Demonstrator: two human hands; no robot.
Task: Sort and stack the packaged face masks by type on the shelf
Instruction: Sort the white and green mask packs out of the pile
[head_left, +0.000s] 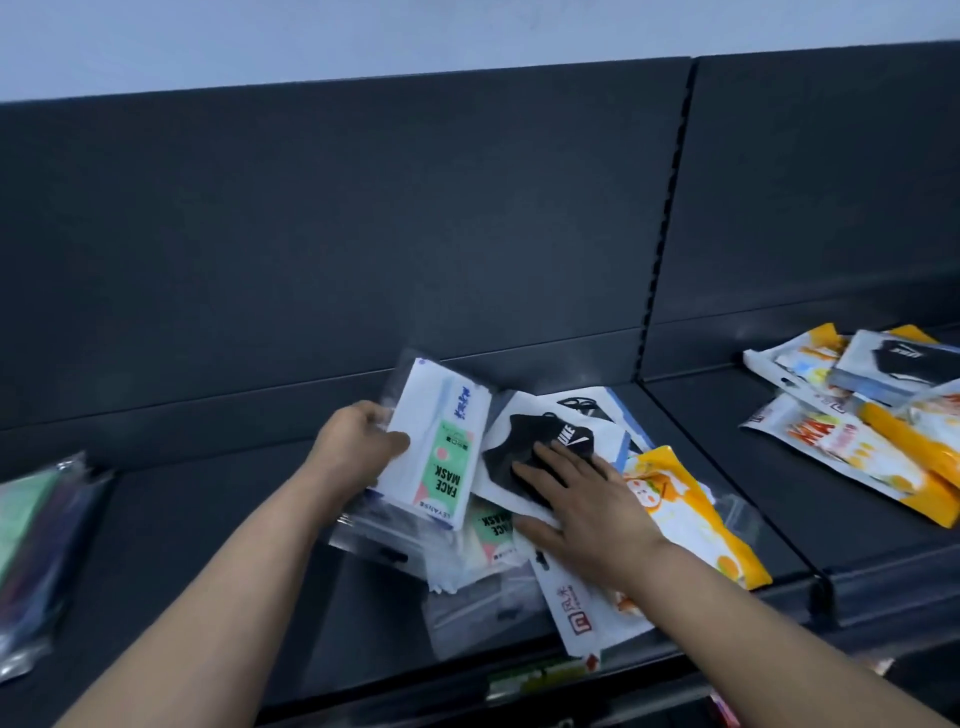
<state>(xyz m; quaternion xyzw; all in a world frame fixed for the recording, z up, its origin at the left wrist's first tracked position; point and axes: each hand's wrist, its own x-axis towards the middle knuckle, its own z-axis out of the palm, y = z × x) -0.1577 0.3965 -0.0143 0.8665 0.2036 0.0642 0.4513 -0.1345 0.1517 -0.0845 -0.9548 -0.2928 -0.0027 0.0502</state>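
Note:
My left hand (353, 447) grips a white pack with a green "FACE MASK" label (441, 447), tilted up off a loose pile of mask packs on the dark shelf (208, 519). My right hand (582, 499) lies flat, fingers spread, on a white pack showing a black mask (550, 436). Under it lie a yellow-orange cartoon pack (696, 519), another green-label pack (488, 535), a white pack with a red logo (582, 613) and clear bags (467, 613).
A stack of dark and green packs (31, 545) lies at the far left. On the right shelf section, past the slotted upright (670, 218), lies a second pile of orange and black-mask packs (857, 421). The shelf's front lip (519, 680) carries a price tag.

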